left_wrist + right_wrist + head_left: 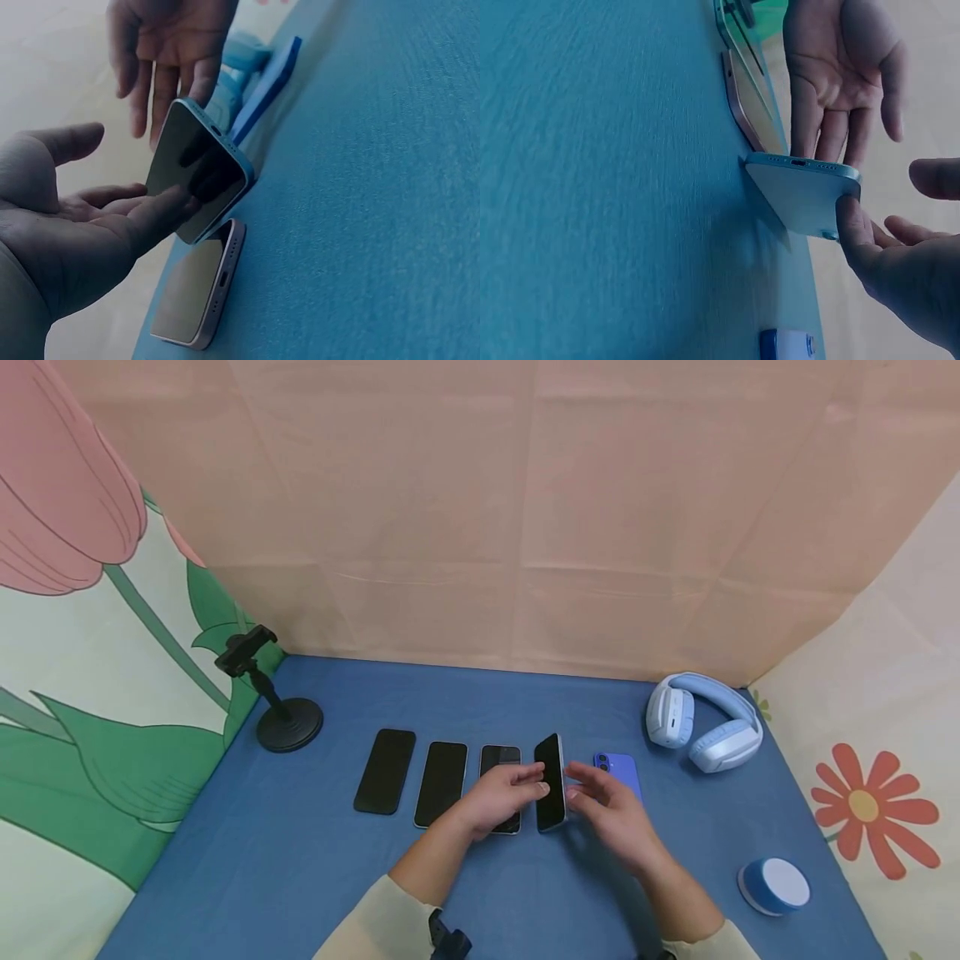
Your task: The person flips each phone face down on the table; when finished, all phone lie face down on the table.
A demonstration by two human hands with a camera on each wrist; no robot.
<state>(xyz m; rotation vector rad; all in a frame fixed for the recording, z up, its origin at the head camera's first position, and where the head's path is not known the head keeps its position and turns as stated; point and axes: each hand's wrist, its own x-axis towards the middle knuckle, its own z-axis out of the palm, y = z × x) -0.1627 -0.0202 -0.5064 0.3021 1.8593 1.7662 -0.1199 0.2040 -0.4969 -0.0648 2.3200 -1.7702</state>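
A smartphone with a dark screen stands tilted on one long edge between the two hands. Straight fingers of my left hand touch its screen side, thumb apart from it in the left wrist view. On the other side is my right hand; in the right wrist view its fingertips meet the pale back near the edge, the thumb clear of it. Beside the left hand lies another phone, face up and partly covered by that hand. A blue-purple phone lies back up behind the right hand.
Two more dark-screened phones lie face up on the blue cloth to the left. A black phone stand is at the back left. Light blue headphones lie back right, and a blue-and-white round object sits front right.
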